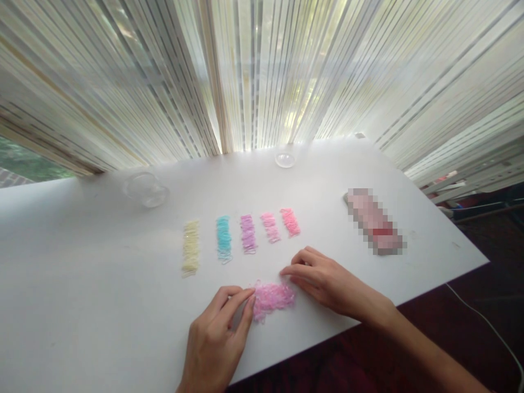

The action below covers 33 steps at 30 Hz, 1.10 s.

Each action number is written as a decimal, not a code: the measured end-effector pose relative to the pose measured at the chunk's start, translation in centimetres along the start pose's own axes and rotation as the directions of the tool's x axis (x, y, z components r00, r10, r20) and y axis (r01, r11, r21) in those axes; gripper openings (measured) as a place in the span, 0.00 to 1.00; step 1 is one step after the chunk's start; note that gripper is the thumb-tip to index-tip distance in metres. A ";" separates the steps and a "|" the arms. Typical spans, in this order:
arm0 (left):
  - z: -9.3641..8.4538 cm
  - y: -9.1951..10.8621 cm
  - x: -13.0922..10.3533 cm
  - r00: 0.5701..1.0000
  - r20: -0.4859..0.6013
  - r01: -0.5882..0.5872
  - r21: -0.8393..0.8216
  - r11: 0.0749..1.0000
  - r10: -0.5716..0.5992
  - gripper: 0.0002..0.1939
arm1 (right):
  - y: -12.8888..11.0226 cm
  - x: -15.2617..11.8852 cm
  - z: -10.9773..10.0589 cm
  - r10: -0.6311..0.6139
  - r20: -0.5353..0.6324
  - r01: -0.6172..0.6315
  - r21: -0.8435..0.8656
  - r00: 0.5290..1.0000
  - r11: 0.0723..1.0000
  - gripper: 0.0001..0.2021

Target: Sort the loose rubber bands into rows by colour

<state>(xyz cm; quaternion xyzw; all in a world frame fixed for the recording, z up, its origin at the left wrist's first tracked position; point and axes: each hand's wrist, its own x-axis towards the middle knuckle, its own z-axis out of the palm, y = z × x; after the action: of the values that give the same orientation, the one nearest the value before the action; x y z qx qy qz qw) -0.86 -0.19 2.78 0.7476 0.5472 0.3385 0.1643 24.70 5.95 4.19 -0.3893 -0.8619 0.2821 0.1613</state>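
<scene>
A loose pile of pink and lilac loops that look like small elastic bands (273, 297) lies near the table's front edge. At the pile's left end, my left hand (221, 327) has thumb and index finger pinched together; any band between the tips is too small to make out. My right hand (323, 275) hovers by the pile's upper right end, fingers curled and tips close together, their contents hidden. Beyond the hands stand neat columns of bands: yellow (190, 248), turquoise (224, 239), purple (248, 233), light pink (270, 227) and coral pink (290, 222).
The white table (102, 284) carries a clear, rounded plastic piece (146, 190) at back left and a smaller clear dish (285, 159) at the back. A blurred-out pinkish oblong object (374, 221) lies right. String curtains (262, 76) hang behind; a white cable (487, 322) runs below.
</scene>
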 end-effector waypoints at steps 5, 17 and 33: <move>-0.1 -0.1 -0.4 1.000 -0.004 0.014 0.001 1.000 -0.014 0.11 | 0.1 0.7 -0.2 -0.006 0.024 0.007 -0.034 1.000 0.999 0.06; -0.3 -0.2 -0.7 0.999 -0.035 0.033 0.000 0.999 -0.033 0.12 | 1.1 4.9 0.3 0.159 -0.363 -0.178 -0.019 0.918 0.984 0.04; -0.1 -0.6 -0.7 0.996 -0.078 0.032 -0.012 0.999 -0.033 0.11 | -0.6 1.7 -0.4 0.102 -0.188 -0.109 -0.027 0.977 0.994 0.06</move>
<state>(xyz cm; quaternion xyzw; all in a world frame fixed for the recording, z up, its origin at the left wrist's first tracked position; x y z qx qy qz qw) -1.47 -0.69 2.30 0.7240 0.5635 0.3678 0.1521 23.45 7.08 4.95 -0.4620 -0.8262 0.2367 0.2188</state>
